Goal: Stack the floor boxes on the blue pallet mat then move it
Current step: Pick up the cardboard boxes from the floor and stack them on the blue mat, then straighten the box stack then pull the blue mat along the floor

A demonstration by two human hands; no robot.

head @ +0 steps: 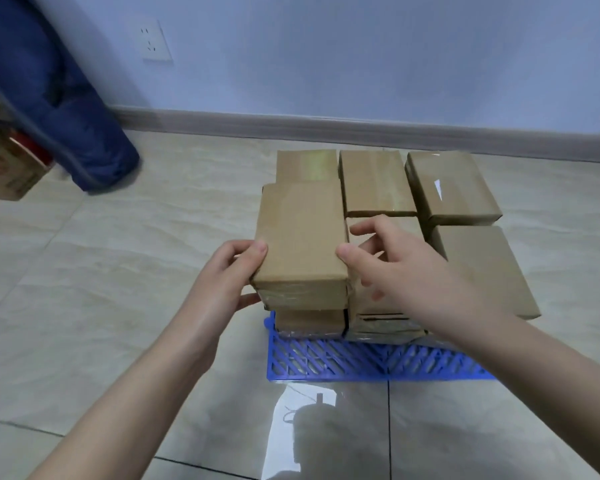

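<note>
Blue pallet mat (326, 362): front strip bare. At mat's front-left, left hand (222, 275) grips top cardboard box (302, 237), thumb over its left edge. Right hand (395, 265) has fingers loosely spread, thumb touching box's right edge. Other boxes (451, 185) cover mat's rear and right.

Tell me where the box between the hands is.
Head view, left of centre: the top box rests on a lower box at the near-left corner of the blue pallet mat, the left hand gripping its left edge, the right hand touching its right.
</note>
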